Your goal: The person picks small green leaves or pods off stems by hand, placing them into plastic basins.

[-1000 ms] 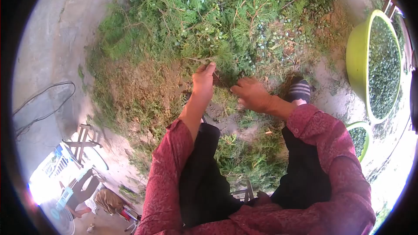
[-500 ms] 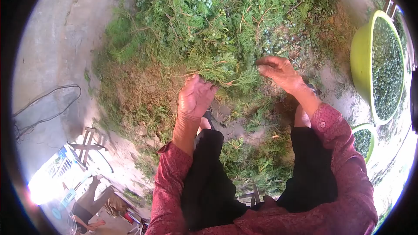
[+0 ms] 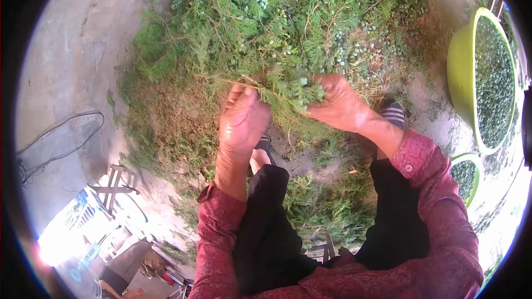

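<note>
Now | L hand [image 3: 243, 122]: grips sprig [image 3: 274, 89] | R hand [image 3: 341, 106]: @ leafy end [image 3: 301, 89]

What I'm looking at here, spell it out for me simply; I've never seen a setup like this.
There is no machine, just a person's bare left hand and right hand. The view comes from a camera worn on the head, looking forward and down. On the ground ahead lies a heap of green cuttings. The left hand pinches a leafy sprig by its stem; the right is at the leafy end, its grip hard to judge. On the picture's right, a large basin and a smaller one hold small green pieces.
</note>
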Demonstrator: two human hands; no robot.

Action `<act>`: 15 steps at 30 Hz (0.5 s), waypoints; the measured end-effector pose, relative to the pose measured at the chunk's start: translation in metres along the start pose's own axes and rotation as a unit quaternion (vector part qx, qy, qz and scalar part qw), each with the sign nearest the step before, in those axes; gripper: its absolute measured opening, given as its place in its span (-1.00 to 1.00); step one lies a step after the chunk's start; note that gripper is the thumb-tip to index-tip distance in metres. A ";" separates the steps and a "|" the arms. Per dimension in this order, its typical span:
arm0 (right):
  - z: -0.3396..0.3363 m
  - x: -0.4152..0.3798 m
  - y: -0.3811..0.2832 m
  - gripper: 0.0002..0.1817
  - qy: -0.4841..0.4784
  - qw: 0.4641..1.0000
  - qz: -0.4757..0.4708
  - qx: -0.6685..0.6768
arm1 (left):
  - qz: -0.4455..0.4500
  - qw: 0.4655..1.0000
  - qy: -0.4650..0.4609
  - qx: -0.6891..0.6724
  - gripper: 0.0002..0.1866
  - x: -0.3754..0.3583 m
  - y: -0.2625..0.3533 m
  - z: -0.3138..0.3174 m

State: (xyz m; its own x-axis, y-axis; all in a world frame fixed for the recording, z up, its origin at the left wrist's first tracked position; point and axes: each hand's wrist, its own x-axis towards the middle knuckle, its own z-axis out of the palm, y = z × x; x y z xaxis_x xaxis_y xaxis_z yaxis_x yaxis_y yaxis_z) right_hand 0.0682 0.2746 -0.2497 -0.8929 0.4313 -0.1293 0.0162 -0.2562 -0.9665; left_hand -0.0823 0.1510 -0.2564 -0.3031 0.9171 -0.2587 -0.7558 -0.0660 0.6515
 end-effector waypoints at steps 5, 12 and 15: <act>-0.005 -0.003 0.006 -0.83 0.026 0.949 -0.099 -0.299 | -0.053 0.991 0.102 -0.073 -0.58 -0.007 -0.001 0.027; 0.004 -0.006 0.015 -0.88 0.011 0.928 -0.188 -0.321 | -0.204 0.961 0.172 0.075 -0.57 -0.014 -0.022 -0.026; -0.005 -0.009 0.023 -0.89 0.007 0.935 -0.160 -0.317 | -0.100 0.927 0.151 0.329 -0.62 -0.018 -0.027 -0.048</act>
State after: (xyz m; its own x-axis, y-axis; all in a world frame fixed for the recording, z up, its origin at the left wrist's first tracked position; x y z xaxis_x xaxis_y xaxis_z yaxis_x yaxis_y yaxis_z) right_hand 0.0787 0.2693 -0.2719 -0.8917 0.4107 0.1904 0.0167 0.4501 -0.8928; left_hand -0.0840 0.1173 -0.3035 -0.4185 0.7268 -0.5447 -0.3274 0.4387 0.8369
